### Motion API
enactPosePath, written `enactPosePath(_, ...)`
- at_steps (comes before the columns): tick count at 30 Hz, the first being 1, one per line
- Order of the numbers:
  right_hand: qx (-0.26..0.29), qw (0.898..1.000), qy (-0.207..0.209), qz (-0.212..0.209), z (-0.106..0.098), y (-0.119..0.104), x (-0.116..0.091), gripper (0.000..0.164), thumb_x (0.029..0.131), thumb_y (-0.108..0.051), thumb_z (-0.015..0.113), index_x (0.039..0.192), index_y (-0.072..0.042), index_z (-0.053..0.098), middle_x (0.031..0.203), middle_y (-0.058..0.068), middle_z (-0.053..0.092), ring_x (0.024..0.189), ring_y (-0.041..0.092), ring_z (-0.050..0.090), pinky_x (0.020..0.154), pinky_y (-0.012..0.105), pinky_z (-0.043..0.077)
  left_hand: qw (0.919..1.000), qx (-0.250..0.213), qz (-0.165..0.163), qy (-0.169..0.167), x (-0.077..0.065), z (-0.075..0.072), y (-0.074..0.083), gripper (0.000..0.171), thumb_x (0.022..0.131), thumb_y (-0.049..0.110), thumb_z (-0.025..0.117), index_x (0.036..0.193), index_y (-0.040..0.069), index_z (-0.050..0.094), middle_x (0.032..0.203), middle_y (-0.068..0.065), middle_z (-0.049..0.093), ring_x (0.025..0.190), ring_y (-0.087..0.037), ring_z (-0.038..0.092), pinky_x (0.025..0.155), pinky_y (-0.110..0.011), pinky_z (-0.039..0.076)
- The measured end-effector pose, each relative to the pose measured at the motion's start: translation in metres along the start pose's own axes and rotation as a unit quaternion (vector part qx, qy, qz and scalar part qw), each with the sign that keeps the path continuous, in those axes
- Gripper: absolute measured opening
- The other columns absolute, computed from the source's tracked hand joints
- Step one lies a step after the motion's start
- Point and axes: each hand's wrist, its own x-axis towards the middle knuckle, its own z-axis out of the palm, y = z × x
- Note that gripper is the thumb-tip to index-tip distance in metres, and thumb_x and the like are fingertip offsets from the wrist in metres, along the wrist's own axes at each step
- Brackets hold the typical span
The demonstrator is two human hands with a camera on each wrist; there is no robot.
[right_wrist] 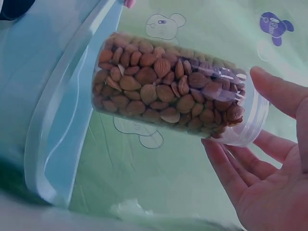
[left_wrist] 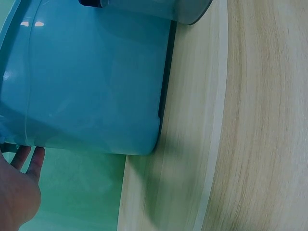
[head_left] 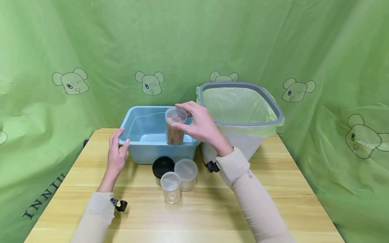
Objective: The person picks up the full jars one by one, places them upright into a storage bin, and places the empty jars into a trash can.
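Observation:
A clear plastic jar (right_wrist: 163, 86) full of brown, almond-like nuts hangs over the front rim of a blue basin (head_left: 161, 152). My right hand (head_left: 199, 123) grips this jar around its upper end, thumb on the near side and fingers behind. No lid shows on its top in the head view. At the basin's front left corner, my left hand (head_left: 117, 152) holds the rim, with the thumb at the front and the fingers along the left side. In the left wrist view, two fingers (left_wrist: 35, 166) touch the basin's edge.
Before the basin stand a black-lidded jar (head_left: 163, 167), a wide jar with a translucent lid (head_left: 186, 175) and a smaller clear jar (head_left: 171, 189), close together. A bin with a grey rim (head_left: 246, 124) and green liner is right of the basin. Green curtain (head_left: 182, 40) surrounds the wooden table (head_left: 146, 216).

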Motion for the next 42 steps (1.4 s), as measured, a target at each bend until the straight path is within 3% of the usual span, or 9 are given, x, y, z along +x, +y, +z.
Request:
enactPosePath(8,0.004,0.999,0.003,0.045,0.030,0.008,0.029,0.063,0.090,-0.034,0.082,0.144,-0.008,0.061,0.137,0.011,0.065,0.120,0.025,0.062,0.100,0.040,0.055,1.0000,-0.006,-0.004,-0.001,0.001,-0.001,0.000,0.053,0.107,0.027,0.055,0.158,0.020,0.043,0.166,-0.008,0.030,0.146,-0.037,0.039,0.117,-0.061,0.038)
enactPosePath(18,0.010,0.997,-0.006,0.077,0.065,0.020,0.049,0.063,0.091,-0.035,0.081,0.145,-0.008,0.059,0.140,0.011,0.062,0.124,0.027,0.060,0.099,0.041,0.053,0.9999,-0.008,-0.007,0.001,0.000,0.000,0.000,0.053,0.107,0.028,0.055,0.158,0.020,0.043,0.166,-0.008,0.030,0.146,-0.036,0.039,0.117,-0.059,0.039)
enactPosePath(42,-0.019,0.989,-0.092,0.117,0.127,0.052,0.049,0.071,0.088,-0.035,0.084,0.148,-0.009,0.056,0.145,0.011,0.060,0.135,0.028,0.055,0.115,0.042,0.046,0.9999,-0.003,-0.012,-0.003,0.000,-0.001,0.003,0.054,0.107,0.028,0.053,0.159,0.020,0.041,0.166,-0.009,0.030,0.146,-0.037,0.039,0.116,-0.061,0.038)
